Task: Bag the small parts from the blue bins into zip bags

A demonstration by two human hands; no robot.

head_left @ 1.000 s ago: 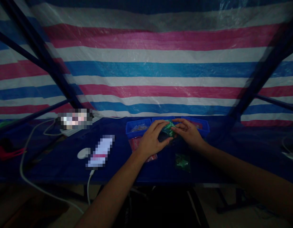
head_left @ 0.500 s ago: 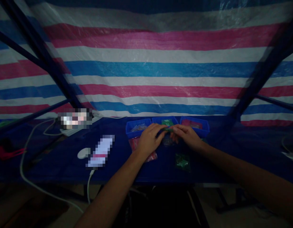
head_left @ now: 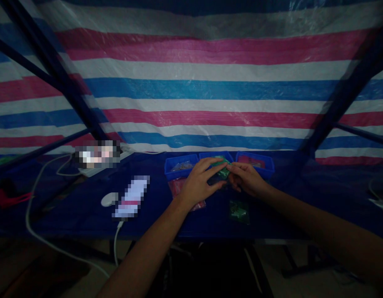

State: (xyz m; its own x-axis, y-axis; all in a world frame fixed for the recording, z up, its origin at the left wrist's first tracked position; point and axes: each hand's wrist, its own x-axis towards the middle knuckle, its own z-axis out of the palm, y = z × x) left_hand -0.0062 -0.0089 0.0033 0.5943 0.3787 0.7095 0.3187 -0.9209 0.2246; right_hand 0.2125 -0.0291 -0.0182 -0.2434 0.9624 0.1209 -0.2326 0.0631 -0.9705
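A small green packet [head_left: 224,172], apparently a clear bag with green contents, is held up in front of the middle blue tray [head_left: 231,156]. My right hand [head_left: 247,178] pinches its right edge between thumb and fingers. My left hand [head_left: 199,182] is at the packet's left with fingers stretched out and thumb spread well below them; its fingertips touch the packet's upper part. Beneath my left wrist lie red packets [head_left: 176,187], partly covered by the hand. Another green packet [head_left: 239,212] rests on the blue table [head_left: 210,225], nearer to me.
A left blue tray [head_left: 167,169] has clear bags inside, and a right blue tray [head_left: 269,169] contains something red. Leftward are a blurred-out phone [head_left: 132,198] on a white cable, a white round object [head_left: 109,199] and a power strip [head_left: 98,165]. Striped sheeting [head_left: 210,89] hangs behind.
The green packet has turned to show its broad face. My left thumb has moved away from the fingers, which have straightened. My right hand keeps its pinch in nearly the same place.
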